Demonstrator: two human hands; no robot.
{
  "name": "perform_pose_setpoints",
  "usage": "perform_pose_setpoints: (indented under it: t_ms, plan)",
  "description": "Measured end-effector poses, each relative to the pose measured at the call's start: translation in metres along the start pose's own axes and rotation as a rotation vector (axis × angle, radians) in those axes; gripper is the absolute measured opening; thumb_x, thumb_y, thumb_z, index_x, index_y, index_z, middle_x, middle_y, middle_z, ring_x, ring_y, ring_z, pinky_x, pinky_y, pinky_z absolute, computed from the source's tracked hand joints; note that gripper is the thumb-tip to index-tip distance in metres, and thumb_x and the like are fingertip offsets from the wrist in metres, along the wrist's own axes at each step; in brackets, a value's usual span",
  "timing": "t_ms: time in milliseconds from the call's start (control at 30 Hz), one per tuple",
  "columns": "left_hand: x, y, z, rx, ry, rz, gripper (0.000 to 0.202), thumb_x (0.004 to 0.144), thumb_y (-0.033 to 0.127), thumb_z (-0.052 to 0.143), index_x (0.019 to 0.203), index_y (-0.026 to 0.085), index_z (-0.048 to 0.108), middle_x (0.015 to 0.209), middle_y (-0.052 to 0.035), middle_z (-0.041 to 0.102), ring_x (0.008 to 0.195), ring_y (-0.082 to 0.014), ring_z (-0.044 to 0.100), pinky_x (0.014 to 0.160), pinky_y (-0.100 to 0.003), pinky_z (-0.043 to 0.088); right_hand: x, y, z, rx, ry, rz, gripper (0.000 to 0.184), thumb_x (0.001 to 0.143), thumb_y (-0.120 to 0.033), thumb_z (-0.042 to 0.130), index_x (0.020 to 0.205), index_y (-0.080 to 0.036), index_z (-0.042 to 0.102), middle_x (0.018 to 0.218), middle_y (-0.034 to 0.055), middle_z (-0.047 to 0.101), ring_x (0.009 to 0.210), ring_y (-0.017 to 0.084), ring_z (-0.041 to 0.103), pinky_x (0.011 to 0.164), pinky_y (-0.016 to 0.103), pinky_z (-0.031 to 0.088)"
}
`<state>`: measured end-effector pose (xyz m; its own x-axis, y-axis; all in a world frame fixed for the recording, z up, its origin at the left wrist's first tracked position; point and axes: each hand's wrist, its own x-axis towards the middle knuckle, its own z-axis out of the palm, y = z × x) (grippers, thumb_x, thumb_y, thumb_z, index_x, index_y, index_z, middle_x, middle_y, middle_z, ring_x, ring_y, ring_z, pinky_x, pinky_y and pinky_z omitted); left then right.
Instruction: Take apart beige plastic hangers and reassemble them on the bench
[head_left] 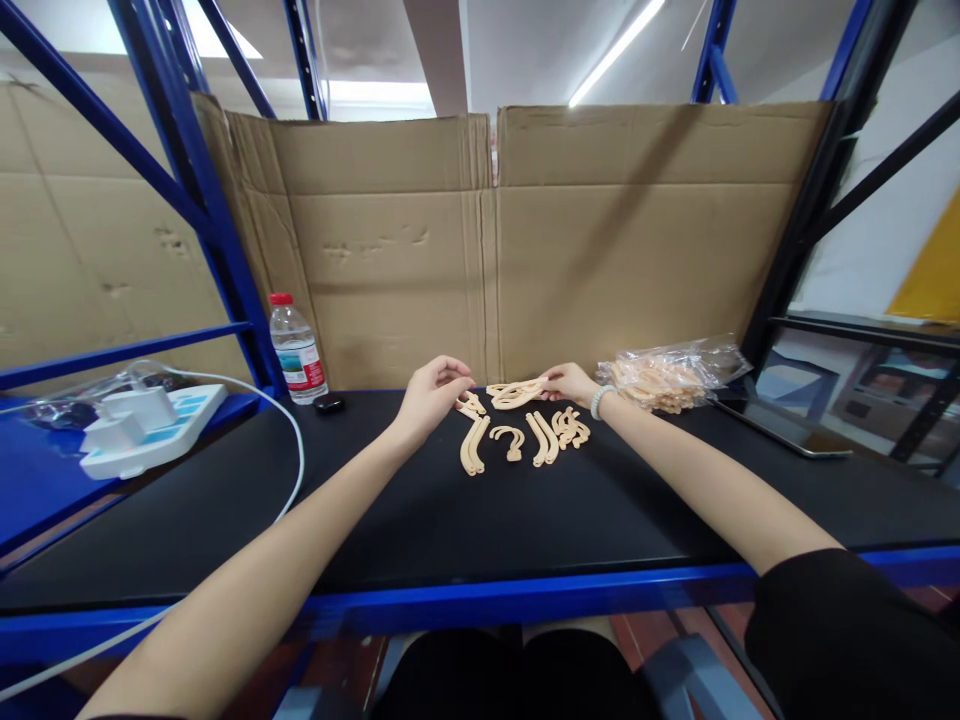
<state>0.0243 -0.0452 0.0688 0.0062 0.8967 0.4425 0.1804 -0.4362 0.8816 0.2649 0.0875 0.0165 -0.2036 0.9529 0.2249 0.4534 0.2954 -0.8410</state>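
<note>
My left hand (433, 396) is at the back of the black table, its fingers curled together over a small group of pale wooden-looking pieces (472, 405). Whatever lies between those fingertips is too small to make out. My right hand (571, 384), with a beaded bracelet at the wrist, pinches the right end of a flat pale piece in a loose pile (516, 394). Nearer to me lie curved strips (471, 447) on the left, a hook-shaped piece (513, 440) in the middle, more strips (543, 438) and a cluster of small curved pieces (571, 428).
A clear plastic bag (675, 375) of similar pieces lies at back right, beside a dark flat device (784, 425). On the left stand a water bottle (298, 350), a small black object (328, 402) and a power strip (154, 430) with a white cable (301, 450). Cardboard (390, 260) walls the back.
</note>
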Motion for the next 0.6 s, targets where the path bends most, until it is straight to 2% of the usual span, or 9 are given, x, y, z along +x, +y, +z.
perform_pose_setpoints:
  t_ms: [167, 267, 367, 467, 600]
  plan:
    - [-0.003, -0.005, 0.003, 0.038, -0.041, -0.026, 0.013, 0.070, 0.018, 0.063, 0.081, 0.015, 0.057, 0.070, -0.0024, 0.064, 0.060, -0.0112, 0.059, 0.052, -0.020, 0.046, -0.012, -0.015, -0.005, 0.206, 0.149, -0.061, 0.004, 0.084, -0.012, 0.057, 0.081, -0.013, 0.060, 0.076, 0.0076, 0.066, 0.063, 0.011, 0.064, 0.069, 0.026, 0.058]
    - [-0.003, -0.008, 0.004, 0.087, -0.061, -0.039, 0.017, 0.070, 0.017, 0.063, 0.086, 0.014, 0.060, 0.079, -0.0051, 0.066, 0.059, -0.0111, 0.058, 0.047, -0.021, 0.046, -0.028, -0.025, -0.011, 0.273, 0.179, -0.099, 0.005, 0.085, -0.013, 0.054, 0.084, -0.013, 0.059, 0.078, 0.0070, 0.065, 0.065, 0.010, 0.063, 0.074, 0.027, 0.057]
    - [-0.004, -0.008, 0.005, 0.151, -0.107, -0.065, 0.028, 0.071, 0.019, 0.064, 0.098, 0.013, 0.061, 0.098, -0.0098, 0.066, 0.057, -0.0104, 0.058, 0.045, -0.021, 0.046, -0.052, -0.039, -0.017, 0.316, 0.119, -0.149, 0.011, 0.083, -0.019, 0.057, 0.090, -0.012, 0.060, 0.079, 0.0059, 0.064, 0.067, 0.011, 0.062, 0.072, 0.027, 0.056]
    - [-0.008, -0.007, 0.006, 0.206, -0.209, -0.061, 0.037, 0.073, 0.031, 0.066, 0.106, 0.013, 0.062, 0.102, -0.0118, 0.067, 0.064, -0.0140, 0.062, 0.046, -0.022, 0.047, -0.079, -0.056, -0.015, 0.365, -0.024, -0.234, 0.021, 0.078, -0.027, 0.063, 0.094, -0.013, 0.062, 0.079, 0.0040, 0.063, 0.066, 0.011, 0.059, 0.070, 0.027, 0.054]
    - [-0.016, -0.006, 0.009, 0.189, -0.481, 0.001, 0.038, 0.076, 0.041, 0.065, 0.106, 0.017, 0.065, 0.099, -0.0089, 0.069, 0.080, -0.0189, 0.064, 0.054, -0.023, 0.049, -0.109, -0.075, -0.004, 0.349, -0.147, -0.268, 0.024, 0.079, -0.033, 0.063, 0.094, -0.014, 0.064, 0.081, 0.0040, 0.064, 0.064, 0.009, 0.057, 0.066, 0.026, 0.052]
